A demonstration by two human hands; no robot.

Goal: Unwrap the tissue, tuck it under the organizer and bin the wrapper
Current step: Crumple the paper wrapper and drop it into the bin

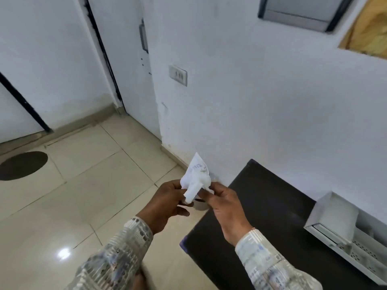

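Tissue (195, 186), white and crumpled, half out of its thin wrapper (198, 165) with partial print "VES"; I see left hand (167, 203) and right hand (225, 203) each pinch-closed on it above the floor (83, 185), beside the counter (261, 216); organizer (335, 225) right

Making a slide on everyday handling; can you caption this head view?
Both hands, left and right, hold a crumpled white wrapped tissue beside a black table carrying a white organizer.

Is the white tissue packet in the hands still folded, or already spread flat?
Not spread flat: the crumpled white tissue packet bunches between the left hand and right hand. Blur hides whether the wrapper is off.
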